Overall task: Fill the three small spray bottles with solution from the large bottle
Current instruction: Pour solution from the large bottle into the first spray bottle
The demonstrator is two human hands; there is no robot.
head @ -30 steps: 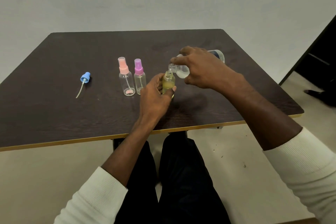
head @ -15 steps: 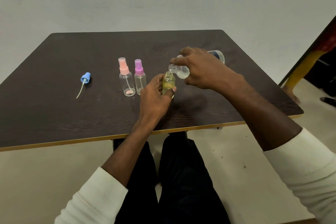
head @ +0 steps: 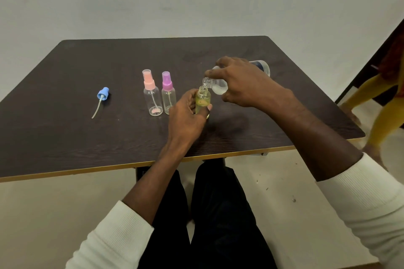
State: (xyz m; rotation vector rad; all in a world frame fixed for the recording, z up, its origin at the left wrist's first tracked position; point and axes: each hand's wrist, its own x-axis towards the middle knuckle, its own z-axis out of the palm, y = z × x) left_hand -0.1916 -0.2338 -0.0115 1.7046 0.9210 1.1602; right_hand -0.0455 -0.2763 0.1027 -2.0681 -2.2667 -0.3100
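Note:
My left hand (head: 185, 116) grips a small open spray bottle (head: 202, 100) that stands upright on the dark table (head: 65, 137) and holds yellowish liquid. My right hand (head: 244, 81) holds the large clear bottle (head: 218, 87) tipped almost level, its open mouth just over the small bottle's neck. Left of them stand two clear small bottles, one with a pink sprayer (head: 151, 94) and one with a purple sprayer (head: 168, 94). A blue sprayer head with its tube (head: 101, 98) lies on the table further left.
The table's front edge with a light trim runs just above my knees. Another person's legs in yellow (head: 380, 102) are by the table's right corner, near a dark doorway. A plain wall stands behind the table.
Both hands and bottles stay nearly still. A person in yellow has come into view at the right over the last second.

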